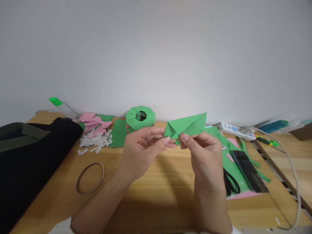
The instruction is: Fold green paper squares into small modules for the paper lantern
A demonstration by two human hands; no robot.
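one folded paper (188, 125) — one left hand (139, 151), one right hand (206, 151) on it

The folded triangular paper piece (186, 125) is showing plain green; the ring-shaped folded paper form (140, 125) is showing green too. Small paper scraps (101, 140) are showing white, folded paper strips (95, 122) pink, the wooden bench (156, 191) yellow-brown grain.

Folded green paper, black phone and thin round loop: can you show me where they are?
Folded green paper (186, 124): head view, on its upper flap.
Black phone (249, 171): head view, middle of its dark face.
Thin round loop (103, 170): head view, right side of its band.
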